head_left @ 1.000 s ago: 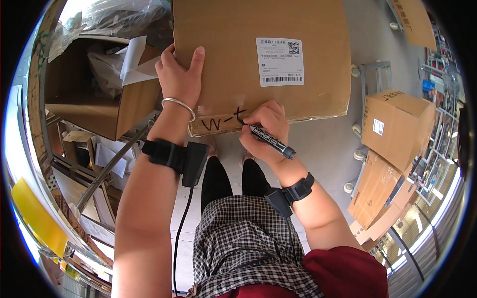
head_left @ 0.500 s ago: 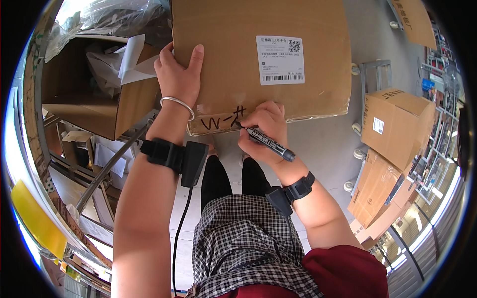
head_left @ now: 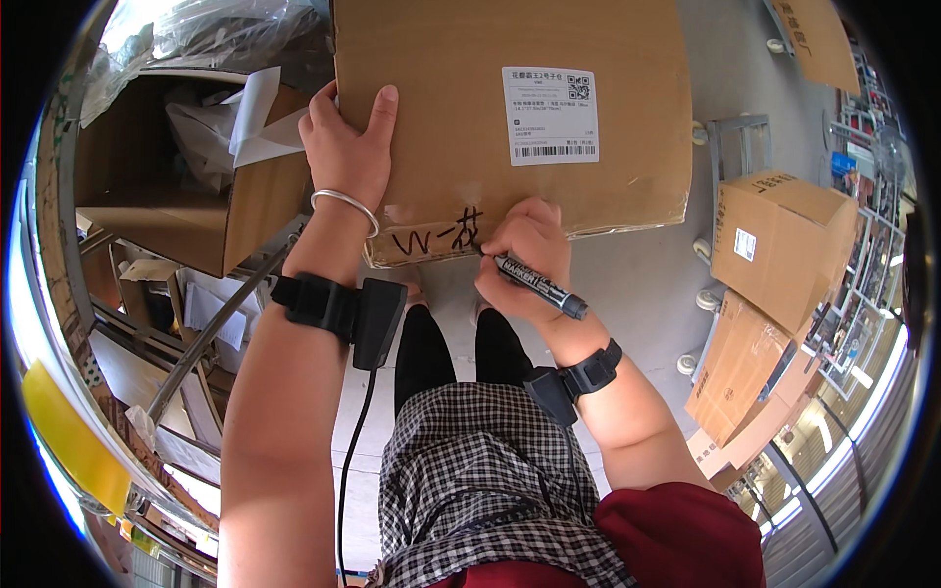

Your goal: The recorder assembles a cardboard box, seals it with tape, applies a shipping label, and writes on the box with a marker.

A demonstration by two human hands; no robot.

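Note:
A large brown cardboard box (head_left: 441,98) fills the upper middle, a white printed label (head_left: 551,116) stuck on its top face. My left hand (head_left: 348,147) grips its left edge, the thumb lying on the top face and the fingers partly hidden over the side. In my right hand (head_left: 529,250) is a black marker (head_left: 541,287), pinched with its tip down near the box's near edge. Black handwritten strokes (head_left: 438,235) run along that edge, just left of the tip. Clear tape covers parts of the same edge.
An opened carton (head_left: 157,220) with clear plastic and white paper stands on the left, beside a metal rail (head_left: 221,323). Stacked cartons (head_left: 784,245) and a wheeled trolley (head_left: 740,147) are on the right. Grey floor (head_left: 637,294) shows between.
More black strokes have appeared in the last written character. My right hand and marker have shifted slightly right. My left hand still grips the box, which sits slightly further left in view.

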